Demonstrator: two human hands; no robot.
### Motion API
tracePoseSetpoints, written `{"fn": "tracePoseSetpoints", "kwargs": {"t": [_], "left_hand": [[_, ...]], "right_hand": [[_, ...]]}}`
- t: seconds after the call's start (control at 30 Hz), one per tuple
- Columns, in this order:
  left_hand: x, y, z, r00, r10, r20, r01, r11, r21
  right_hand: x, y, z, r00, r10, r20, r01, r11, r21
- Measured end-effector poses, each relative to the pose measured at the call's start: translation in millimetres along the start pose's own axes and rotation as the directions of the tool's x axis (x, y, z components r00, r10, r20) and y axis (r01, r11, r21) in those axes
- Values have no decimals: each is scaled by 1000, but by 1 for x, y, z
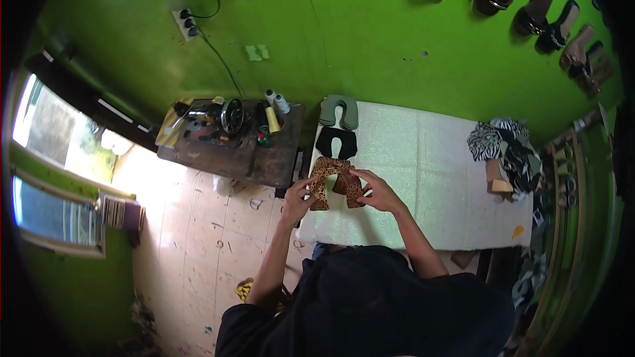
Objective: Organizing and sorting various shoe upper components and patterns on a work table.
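Between my two hands is a leopard-print U-shaped piece that looks like fabric, its curve toward the far side and its two legs toward me. My left hand pinches its left leg. Gripping the right leg is my right hand, thumb and fingers at its edge. The piece is at the left end of the white-covered table; whether it touches the surface I cannot tell. Just beyond it lies a black U-shaped piece. Farther back sits a grey-green U-shaped stack.
To the left stands a dark wooden table with a sewing machine handwheel and thread cones. A zebra-print and dark fabric heap and a tan block occupy the white table's right end. Sandals hang on the green wall.
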State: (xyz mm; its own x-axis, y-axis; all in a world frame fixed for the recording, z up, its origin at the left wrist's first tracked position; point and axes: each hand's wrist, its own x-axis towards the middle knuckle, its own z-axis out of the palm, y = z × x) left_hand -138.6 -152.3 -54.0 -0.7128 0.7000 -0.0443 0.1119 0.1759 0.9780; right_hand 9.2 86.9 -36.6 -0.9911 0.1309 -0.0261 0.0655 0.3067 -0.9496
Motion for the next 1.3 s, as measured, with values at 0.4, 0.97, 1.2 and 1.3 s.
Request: {"fn": "tracePoseSetpoints", "kwargs": {"t": [0.4,0.97,1.2,1.3], "left_hand": [[54,-40,-53,951,-43,305,62,997,-53],[113,-85,-32,915,-197,352,234,970,-67],[128,-128,-18,941,-148,304,85,974,210],[128,-131,-13,944,-152,293,63,954,295]], "right_hand": [[17,-2,72,913,262,-312,-266,964,31],[60,72,66,898,243,-365,-282,958,-56],[69,108,67,906,249,-343,-307,944,-124],[69,119,69,902,277,-331,-339,929,-146]]}}
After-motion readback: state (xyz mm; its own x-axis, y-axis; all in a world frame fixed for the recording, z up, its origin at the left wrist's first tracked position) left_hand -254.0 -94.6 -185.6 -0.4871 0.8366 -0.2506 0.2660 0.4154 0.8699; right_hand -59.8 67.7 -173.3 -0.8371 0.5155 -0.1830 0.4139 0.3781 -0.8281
